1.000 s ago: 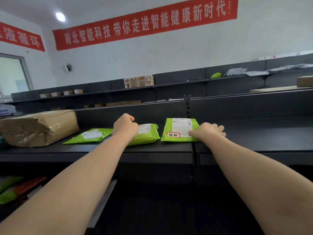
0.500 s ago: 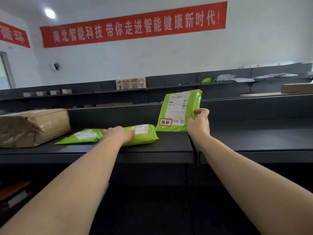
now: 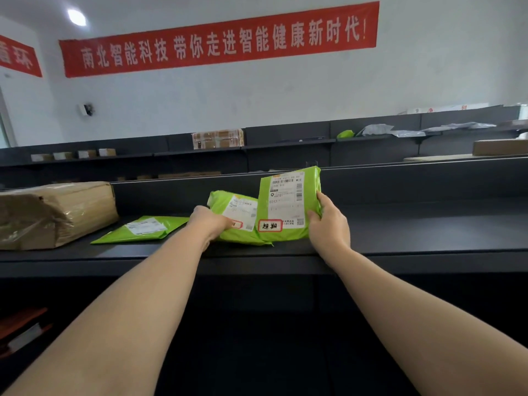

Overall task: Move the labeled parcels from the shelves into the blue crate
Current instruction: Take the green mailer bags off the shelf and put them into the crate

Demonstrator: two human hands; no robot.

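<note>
Parcels: three green labeled mailers on the dark shelf.
Brown package: largest item, wrapped in tape, at the shelf's left end.
Upright parcel: stands on its lower edge, label facing the camera, red-bordered sticker at bottom.
Tilted parcel: raised at an angle, touching the upright parcel's left side.
Flat parcel: lies flat, between the brown package and the tilted parcel.
Right hand: clasps the upright parcel's right edge.
Left hand: grips the tilted parcel's lower left.
</note>
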